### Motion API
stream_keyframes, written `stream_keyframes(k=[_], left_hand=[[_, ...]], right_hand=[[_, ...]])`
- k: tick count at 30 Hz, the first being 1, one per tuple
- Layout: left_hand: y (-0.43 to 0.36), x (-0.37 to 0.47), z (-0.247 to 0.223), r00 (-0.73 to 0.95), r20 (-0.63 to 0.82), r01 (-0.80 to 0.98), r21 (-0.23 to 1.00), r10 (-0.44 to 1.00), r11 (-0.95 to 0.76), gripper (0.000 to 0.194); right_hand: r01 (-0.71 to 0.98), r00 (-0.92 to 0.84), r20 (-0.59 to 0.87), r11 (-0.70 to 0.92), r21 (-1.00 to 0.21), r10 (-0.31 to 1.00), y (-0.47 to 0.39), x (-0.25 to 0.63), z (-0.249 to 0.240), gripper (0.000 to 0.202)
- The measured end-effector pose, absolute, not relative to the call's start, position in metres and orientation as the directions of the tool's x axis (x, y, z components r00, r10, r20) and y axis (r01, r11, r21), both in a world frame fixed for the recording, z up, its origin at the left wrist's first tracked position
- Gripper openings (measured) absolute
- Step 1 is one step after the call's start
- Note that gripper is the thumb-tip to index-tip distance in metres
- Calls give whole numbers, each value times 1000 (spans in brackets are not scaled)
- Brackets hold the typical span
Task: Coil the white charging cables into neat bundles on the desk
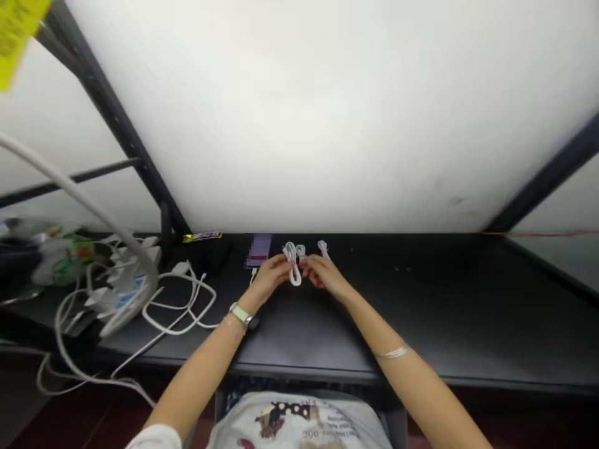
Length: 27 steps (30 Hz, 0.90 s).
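- Head view: pinches a white bundle (292, 257) with the left hand (272, 274), thumb and fingertips nearly together on it, over the middle of the desk (421, 312).
- Curls the right hand (322, 274) just beside at three o'clock, fingers drawn in; cannot tell of any hold on the second bundle (301, 251), at one o'clock.
- Shows a third bundle (323, 249) at two, phone (259, 249) at ten, cords (175, 332) at eight.
- Borders on wall (327, 125) at twelve, front edge (309, 371) at six; leaves broad desk room toward four.
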<state>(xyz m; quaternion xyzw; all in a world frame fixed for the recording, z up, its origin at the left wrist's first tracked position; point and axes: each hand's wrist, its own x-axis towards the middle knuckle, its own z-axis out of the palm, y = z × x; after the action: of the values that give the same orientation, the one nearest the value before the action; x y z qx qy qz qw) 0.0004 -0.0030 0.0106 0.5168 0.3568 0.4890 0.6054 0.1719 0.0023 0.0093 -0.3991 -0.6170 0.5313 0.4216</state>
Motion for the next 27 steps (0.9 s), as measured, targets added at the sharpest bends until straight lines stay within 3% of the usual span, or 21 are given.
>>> stream_keyframes(k=[7, 11, 20, 27], left_hand=[[1, -7, 11, 372, -182, -309, 900, 910, 306, 13], [5, -12, 9, 409, -289, -284, 861, 865, 422, 19], [8, -17, 4, 485, -398, -183, 825, 779, 535, 30], [8, -16, 1, 507, -351, -136, 869, 787, 476, 31]], right_hand=[[279, -290, 465, 538, -795, 837, -8, 173, 11, 22], [357, -360, 557, 662, -659, 748, -11, 175, 13, 21], [474, -474, 573, 742, -474, 669, -9, 180, 15, 21], [486, -508, 519, 726, -487, 688, -14, 176, 18, 17]])
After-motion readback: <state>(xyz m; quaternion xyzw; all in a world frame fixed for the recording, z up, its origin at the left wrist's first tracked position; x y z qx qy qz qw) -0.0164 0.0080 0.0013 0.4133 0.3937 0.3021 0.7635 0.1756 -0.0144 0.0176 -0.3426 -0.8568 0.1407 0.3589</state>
